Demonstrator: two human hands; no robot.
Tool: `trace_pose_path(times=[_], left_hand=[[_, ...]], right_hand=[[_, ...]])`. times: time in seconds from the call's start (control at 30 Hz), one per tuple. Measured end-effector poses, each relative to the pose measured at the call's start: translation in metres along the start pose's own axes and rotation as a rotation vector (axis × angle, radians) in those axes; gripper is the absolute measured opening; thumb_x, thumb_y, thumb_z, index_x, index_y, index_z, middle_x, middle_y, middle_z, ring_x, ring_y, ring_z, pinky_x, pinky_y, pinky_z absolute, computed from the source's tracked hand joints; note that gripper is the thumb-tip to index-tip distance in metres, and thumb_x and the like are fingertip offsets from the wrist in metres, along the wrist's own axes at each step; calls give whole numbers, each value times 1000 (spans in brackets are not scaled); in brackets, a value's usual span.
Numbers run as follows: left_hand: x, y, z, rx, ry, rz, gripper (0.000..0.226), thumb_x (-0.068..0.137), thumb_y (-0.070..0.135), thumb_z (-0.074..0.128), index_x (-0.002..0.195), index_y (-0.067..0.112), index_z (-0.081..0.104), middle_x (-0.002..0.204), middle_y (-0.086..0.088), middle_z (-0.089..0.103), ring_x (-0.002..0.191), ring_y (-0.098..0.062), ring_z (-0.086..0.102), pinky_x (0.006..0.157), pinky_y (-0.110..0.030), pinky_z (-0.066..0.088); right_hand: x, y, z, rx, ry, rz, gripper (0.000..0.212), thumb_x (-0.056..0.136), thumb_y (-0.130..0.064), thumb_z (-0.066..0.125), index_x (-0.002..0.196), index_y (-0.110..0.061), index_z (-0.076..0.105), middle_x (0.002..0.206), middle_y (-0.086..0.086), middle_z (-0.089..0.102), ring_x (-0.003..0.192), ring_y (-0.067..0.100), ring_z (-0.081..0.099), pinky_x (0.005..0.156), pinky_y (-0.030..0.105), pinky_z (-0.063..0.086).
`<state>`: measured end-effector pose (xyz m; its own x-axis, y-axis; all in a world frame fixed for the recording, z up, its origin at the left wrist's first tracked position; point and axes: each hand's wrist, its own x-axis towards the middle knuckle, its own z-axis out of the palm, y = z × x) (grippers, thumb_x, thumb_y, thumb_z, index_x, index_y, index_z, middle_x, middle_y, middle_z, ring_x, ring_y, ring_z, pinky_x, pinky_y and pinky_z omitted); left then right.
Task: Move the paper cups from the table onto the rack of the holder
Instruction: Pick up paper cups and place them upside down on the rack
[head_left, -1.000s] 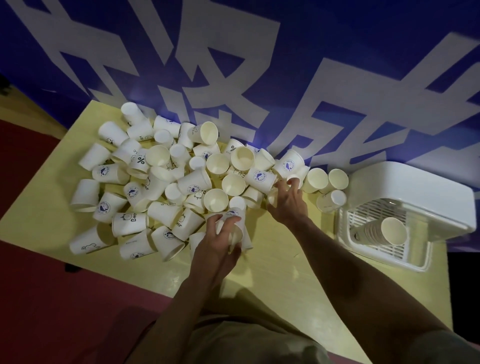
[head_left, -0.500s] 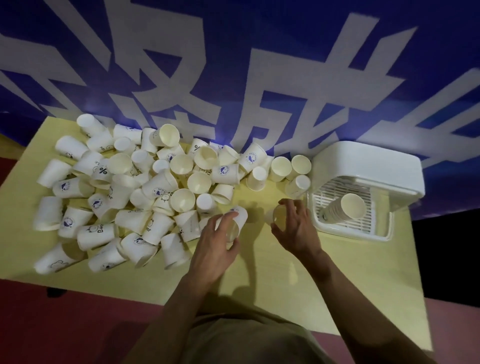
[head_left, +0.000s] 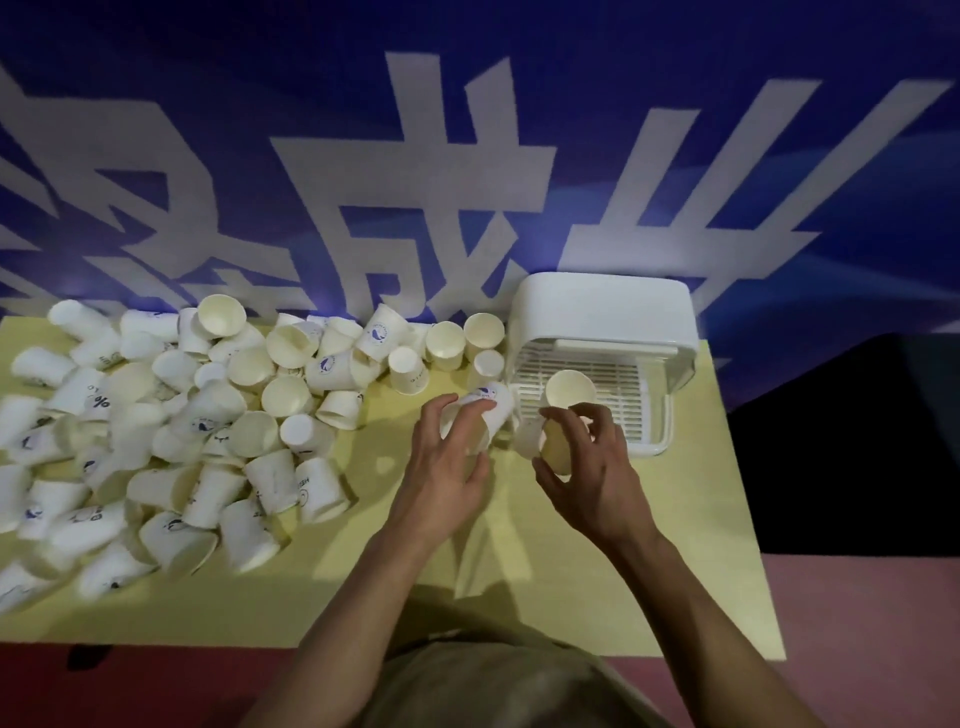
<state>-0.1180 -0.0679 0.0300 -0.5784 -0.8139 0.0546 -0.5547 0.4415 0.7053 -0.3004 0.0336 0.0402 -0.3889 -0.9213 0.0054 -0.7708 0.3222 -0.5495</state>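
Observation:
A big heap of white paper cups (head_left: 208, 415) covers the left half of the yellow table (head_left: 675, 545). The white holder (head_left: 608, 312) stands at the back right, and a stack of cups (head_left: 570, 389) lies on its slatted rack (head_left: 613, 374). My left hand (head_left: 447, 467) grips a stack of cups with a blue logo (head_left: 491, 402), just left of the holder. My right hand (head_left: 587, 467) holds a single cup (head_left: 553, 449) on its side, right in front of the rack.
A blue banner with large white characters (head_left: 415, 208) rises behind the table. A few upright cups (head_left: 447, 338) stand between the heap and the holder. The table's near edge (head_left: 467, 649) is by my body, above a reddish floor (head_left: 857, 623).
Both hands have carried their cups rightward from the heap to the front of the holder. The view has swung to the right.

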Motion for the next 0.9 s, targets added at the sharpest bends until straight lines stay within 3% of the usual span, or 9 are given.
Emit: trace_pose_path(times=[0.1, 0.2, 0.37, 0.6, 0.9], left_hand=[[15, 30, 16, -15, -2, 37, 63, 92, 16, 66, 144, 42, 41, 147, 6, 29, 139, -15, 35, 94, 1, 31], [24, 52, 36, 10, -33, 59, 63, 93, 16, 65, 144, 44, 40, 147, 5, 29, 139, -16, 35, 92, 5, 28], [36, 67, 66, 97, -75, 60, 58, 96, 23, 63, 145, 44, 40, 148, 4, 29, 139, -19, 37, 103, -21, 37], [57, 76, 87, 211, -92, 45, 60, 95, 19, 67, 147, 41, 45, 146, -1, 32, 132, -25, 42, 104, -36, 45], [88, 71, 115, 329, -192, -24, 62, 94, 21, 66, 149, 42, 44, 144, -4, 34, 129, -27, 39, 107, -36, 40]], right_hand=[[-8, 28, -23, 32, 19, -1, 59, 87, -32, 76, 141, -29, 50, 139, 5, 42, 117, 29, 52, 72, 44, 61], [-15, 59, -40, 62, 27, 20, 60, 88, -34, 76, 141, -32, 49, 140, 4, 40, 122, 29, 50, 79, 44, 61], [-26, 102, -56, 138, 22, 46, 60, 88, -33, 75, 142, -34, 48, 143, 2, 37, 126, 27, 48, 83, 46, 61], [-32, 134, -61, 216, 29, 73, 58, 89, -32, 74, 141, -35, 48, 142, 0, 37, 123, 25, 48, 81, 42, 61], [-17, 158, -65, 255, -9, 91, 58, 89, -33, 72, 142, -36, 48, 141, -4, 36, 122, 23, 49, 82, 44, 60]])
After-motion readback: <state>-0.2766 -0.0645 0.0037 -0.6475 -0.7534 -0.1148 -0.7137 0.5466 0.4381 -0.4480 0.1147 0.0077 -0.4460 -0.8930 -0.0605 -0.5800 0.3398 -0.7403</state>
